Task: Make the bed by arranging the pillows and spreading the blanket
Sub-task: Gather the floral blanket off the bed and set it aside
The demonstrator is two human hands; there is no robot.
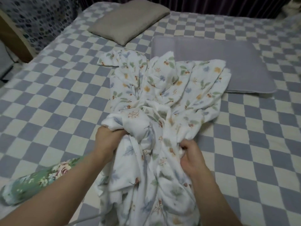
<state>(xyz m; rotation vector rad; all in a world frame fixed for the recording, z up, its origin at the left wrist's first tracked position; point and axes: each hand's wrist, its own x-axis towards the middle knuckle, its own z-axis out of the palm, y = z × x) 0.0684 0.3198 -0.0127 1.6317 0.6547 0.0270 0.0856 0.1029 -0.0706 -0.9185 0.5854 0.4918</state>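
Note:
A white blanket (pixel 162 88) printed with leaves and flowers lies bunched in the middle of the bed, running from my body toward the pillows. My left hand (pixel 107 139) grips a fold of it at the near left. My right hand (pixel 190 154) pinches another fold at the near right. A taupe pillow (pixel 128 20) lies flat at the far left of the bed. A lavender pillow (pixel 228 62) lies to its right, its near left corner covered by the blanket.
The bed carries a blue-and-cream checkered sheet (pixel 48 98). A green floral bolster (pixel 32 181) lies at the near left under my left forearm. A wooden headboard edge (pixel 14 39) and patterned fabric stand at the far left. Dark curtains hang behind the bed.

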